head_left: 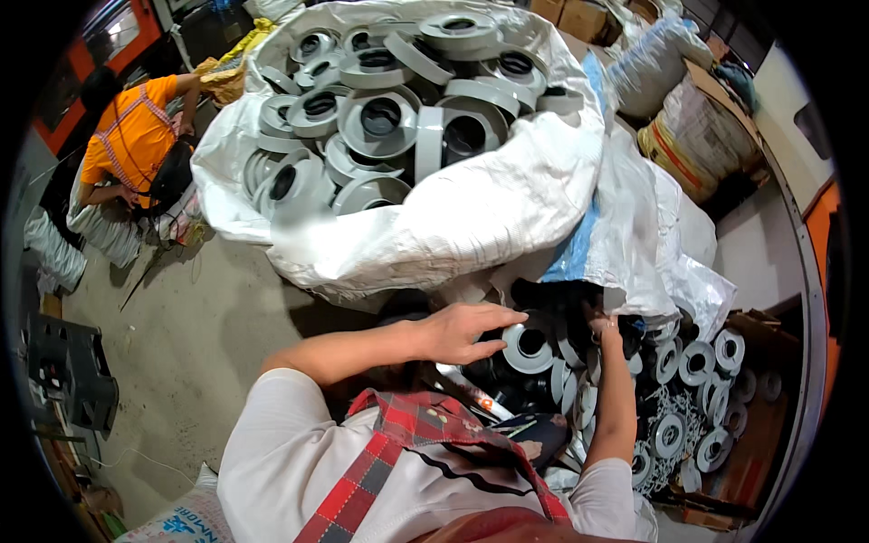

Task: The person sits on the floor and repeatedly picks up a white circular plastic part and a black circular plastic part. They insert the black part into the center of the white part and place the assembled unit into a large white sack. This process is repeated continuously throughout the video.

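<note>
My left hand (463, 332) is at the upper left of a grey plastic flanged ring (529, 349) with a dark centre hole. Its fingertips lie along the ring's top edge and the thumb presses the left edge, so the rim sits between them. My right hand (601, 324) reaches in among black parts (554, 295) under the hanging edge of a white woven sack (625, 244). Shadow and the parts hide most of its fingers, and I cannot make out what they touch. More grey rings (585, 403) lie close below both hands.
Ahead stands a large white sack (471, 226) heaped with grey flanged parts (376, 122). To the right, a cardboard box (760, 443) holds more grey rings and thin grey scraps. A person in orange (136, 136) bends over sacks at far left. A black plastic stool (77, 371) stands left.
</note>
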Motion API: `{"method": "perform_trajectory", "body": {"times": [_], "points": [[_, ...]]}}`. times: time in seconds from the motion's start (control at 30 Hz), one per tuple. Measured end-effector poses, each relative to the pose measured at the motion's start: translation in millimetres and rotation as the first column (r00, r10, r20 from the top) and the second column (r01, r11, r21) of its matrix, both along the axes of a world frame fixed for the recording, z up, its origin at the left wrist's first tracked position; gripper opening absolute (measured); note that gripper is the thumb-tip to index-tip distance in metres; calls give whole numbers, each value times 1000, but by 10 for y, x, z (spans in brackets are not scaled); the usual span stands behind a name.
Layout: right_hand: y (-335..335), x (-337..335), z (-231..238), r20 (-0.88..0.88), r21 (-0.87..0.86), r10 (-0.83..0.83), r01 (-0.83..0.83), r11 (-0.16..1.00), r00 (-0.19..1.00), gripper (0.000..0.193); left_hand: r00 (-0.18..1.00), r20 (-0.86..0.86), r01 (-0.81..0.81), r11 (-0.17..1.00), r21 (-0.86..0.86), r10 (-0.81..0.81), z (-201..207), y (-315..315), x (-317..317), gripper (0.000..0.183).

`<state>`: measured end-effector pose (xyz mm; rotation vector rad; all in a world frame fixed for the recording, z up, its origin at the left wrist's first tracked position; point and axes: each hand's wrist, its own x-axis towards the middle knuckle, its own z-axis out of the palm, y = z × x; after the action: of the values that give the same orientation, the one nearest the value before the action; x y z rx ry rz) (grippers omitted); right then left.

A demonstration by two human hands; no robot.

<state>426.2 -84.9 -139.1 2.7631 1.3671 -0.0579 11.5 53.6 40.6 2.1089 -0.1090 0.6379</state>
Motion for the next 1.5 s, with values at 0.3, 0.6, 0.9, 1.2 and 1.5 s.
{"method": "perform_trajectory", "body": {"times": [0.3,0.6,0.9,1.2,1.5], "points": [[-264,-1065,-143,95,416,-16,-25,909,995,46,866,-87,-154,428,890,492,1162,2021,-97,59],[-492,-1974,-44,-111,279,-54,84,957,992,43,608,-178,-102,298,949,774,1098,3761,745,61],[405,-2134,1081,-913,400,300,757,517,278,46,440,-328,-550,539,638,836,1248,4730,141,53],[1830,-1334,1301,-836,548,214,794,264,506,59,741,662,-253,868,427,-110,2467,1696,-1437,71],[1671,-1628,1801,-852,513,197,704,491,484,45,543,840,-377,899,223,19,2440,1068,-2386,60]]}}
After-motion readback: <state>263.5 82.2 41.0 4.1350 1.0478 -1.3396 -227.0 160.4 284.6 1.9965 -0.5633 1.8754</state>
